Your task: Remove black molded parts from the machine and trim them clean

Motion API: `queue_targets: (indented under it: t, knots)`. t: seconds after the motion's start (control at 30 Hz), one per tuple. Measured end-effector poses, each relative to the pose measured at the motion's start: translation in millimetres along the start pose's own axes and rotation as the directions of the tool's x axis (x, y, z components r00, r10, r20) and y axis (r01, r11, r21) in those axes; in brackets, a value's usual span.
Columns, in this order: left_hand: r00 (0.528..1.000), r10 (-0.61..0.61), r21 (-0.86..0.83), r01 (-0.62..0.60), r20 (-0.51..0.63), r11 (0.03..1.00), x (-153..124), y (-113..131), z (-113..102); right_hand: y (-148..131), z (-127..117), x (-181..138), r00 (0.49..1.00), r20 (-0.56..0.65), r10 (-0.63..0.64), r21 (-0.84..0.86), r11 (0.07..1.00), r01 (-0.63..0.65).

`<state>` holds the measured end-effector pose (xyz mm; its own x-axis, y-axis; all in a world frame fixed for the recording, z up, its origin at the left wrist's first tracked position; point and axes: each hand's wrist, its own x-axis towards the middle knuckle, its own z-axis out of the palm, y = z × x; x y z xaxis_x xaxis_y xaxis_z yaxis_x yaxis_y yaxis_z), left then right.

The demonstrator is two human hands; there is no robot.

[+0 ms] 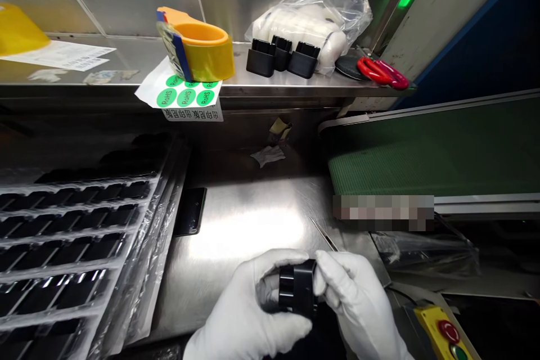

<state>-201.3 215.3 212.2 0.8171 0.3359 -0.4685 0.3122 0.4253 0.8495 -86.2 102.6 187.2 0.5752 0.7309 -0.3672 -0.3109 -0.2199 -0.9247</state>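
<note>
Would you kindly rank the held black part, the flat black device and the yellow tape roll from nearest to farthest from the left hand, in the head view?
1. Black part: in the left hand.
2. Flat black device: on the table, ahead and to the left.
3. Yellow tape roll: farther back, on the shelf.

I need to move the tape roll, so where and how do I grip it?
Probably pinch the tape roll across its right wall, coming from the front right: the orange ring inside it opens upward, and the blue strip is on the left.
</note>
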Motion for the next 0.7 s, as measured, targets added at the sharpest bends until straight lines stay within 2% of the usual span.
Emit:
queue_targets:
  t: [0.23, 0.4, 0.53, 0.63, 0.7]
  knots:
    - [0.993, 0.026, -0.038, -0.03, -0.111, 0.999, 1.0, -11.0, -1.8, 8.1, -6.2, 0.1, 0.991, 0.135, -0.009, -0.031, 0.999, 0.013]
    - [0.997, 0.015, -0.053, -0.019, -0.075, 0.998, -1.7, -9.4, -1.7, 12.4, -9.0, 0.2, 0.983, 0.182, -0.038, -0.086, 0.995, 0.055]
    - [0.994, 0.01, -0.076, -0.018, -0.107, 0.997, -2.0, -13.0, -2.8, 12.4, -8.5, 0.0, 0.975, 0.216, -0.049, -0.073, 0.995, 0.067]
    - [0.993, 0.084, -0.015, -0.085, -0.083, 0.996, -1.5, -17.6, -5.9, 12.8, -7.7, -0.6, 0.982, 0.189, 0.014, -0.037, 0.999, -0.007]
    - [0.976, 0.199, 0.101, -0.189, -0.092, 0.977, -1.6, -18.5, -9.2, 13.3, -7.3, -1.2, 0.988, 0.121, 0.097, 0.04, 0.994, -0.103]
